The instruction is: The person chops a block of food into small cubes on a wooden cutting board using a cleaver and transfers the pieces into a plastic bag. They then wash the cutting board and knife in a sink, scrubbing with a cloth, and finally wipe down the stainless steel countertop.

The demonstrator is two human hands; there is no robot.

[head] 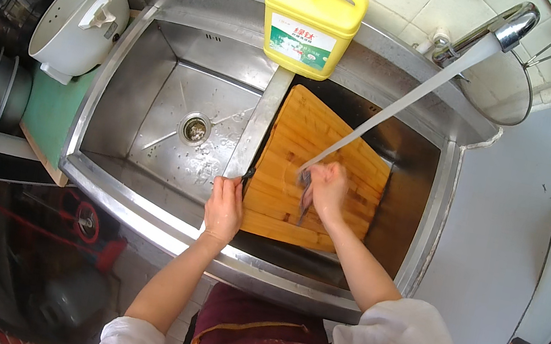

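A wooden cutting board (333,143) lies tilted in the right basin, its left edge along the steel divider. My left hand (225,208) grips the board's left edge, close to a small black handle or fitting (249,173). Bunched in my right hand (327,189) is a dark greyish-purple cloth (305,199), pressed on the board's face; this hand is slightly blurred. A stream of water (398,105) runs from the chrome faucet (510,31) onto the board beside my right fingers. The board hides much of the right basin (403,216).
A yellow detergent jug (315,24) stands at the back over the divider (255,130). The left basin (159,79) has a wet floor and a drain (195,128). A white pot-like container (78,21) is on the left; a grey-white counter (492,227) lies right.
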